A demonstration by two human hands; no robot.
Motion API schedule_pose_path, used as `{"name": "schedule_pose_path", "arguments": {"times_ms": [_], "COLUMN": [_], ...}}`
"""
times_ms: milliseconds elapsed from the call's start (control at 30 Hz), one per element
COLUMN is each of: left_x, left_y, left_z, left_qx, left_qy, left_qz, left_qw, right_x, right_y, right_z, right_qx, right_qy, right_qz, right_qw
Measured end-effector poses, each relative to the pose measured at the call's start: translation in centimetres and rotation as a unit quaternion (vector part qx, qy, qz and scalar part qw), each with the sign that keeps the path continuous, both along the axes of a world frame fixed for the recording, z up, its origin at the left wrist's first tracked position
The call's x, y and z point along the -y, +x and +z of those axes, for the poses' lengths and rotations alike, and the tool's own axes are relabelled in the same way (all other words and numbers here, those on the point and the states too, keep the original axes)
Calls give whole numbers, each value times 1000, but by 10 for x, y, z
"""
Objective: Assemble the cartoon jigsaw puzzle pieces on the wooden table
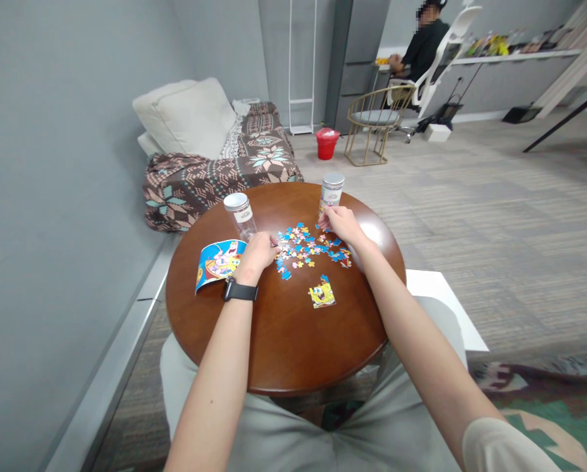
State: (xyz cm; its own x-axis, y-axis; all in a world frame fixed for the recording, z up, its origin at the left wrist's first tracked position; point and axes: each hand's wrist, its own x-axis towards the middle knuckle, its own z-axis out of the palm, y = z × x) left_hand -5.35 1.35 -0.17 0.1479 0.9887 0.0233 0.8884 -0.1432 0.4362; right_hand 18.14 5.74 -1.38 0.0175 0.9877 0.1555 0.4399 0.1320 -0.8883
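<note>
Loose jigsaw puzzle pieces (301, 248), mostly blue, pink and yellow, lie in a spread pile on the round wooden table (293, 347). My left hand (259, 252), with a black watch on its wrist, is closed at the pile's left edge; what its fingertips hold, if anything, is hidden. At the far right edge of the pile, in front of a lidded jar (331, 189), my right hand (341, 223) has its fingers curled together, and their contents cannot be made out. A small joined yellow section of puzzle (321, 294) lies nearer to me, apart from the pile.
A clear jar (239, 213) with a silver lid stands at the back left, beside a curled picture sheet (219, 261). Beyond the table are a covered sofa (264, 147), a red bucket (327, 144), a gold-framed chair (377, 118) and a seated person (425, 49).
</note>
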Motion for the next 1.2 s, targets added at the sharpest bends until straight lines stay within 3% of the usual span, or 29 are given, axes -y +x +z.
{"name": "schedule_pose_path", "arguments": {"times_ms": [533, 700, 867, 1033, 1200], "left_x": [-1, 0, 1, -5, -9], "left_y": [1, 2, 5, 6, 8], "left_z": [7, -1, -2, 8, 13], "left_qx": [38, -25, -26, 113, 326], "left_qy": [15, 77, 86, 91, -11], "left_qz": [51, 0, -13, -1, 22], "left_qw": [998, 997, 996, 989, 945], "right_x": [0, 0, 0, 1, 4], "right_y": [0, 0, -1, -2, -5], "right_z": [-1, 0, 0, 2, 3], "right_qx": [-16, -11, -2, 0, 23], "right_qy": [-14, -11, -17, -16, 0], "right_qz": [10, 18, 17, 21, 30], "right_qw": [1000, 1000, 1000, 1000, 999]}}
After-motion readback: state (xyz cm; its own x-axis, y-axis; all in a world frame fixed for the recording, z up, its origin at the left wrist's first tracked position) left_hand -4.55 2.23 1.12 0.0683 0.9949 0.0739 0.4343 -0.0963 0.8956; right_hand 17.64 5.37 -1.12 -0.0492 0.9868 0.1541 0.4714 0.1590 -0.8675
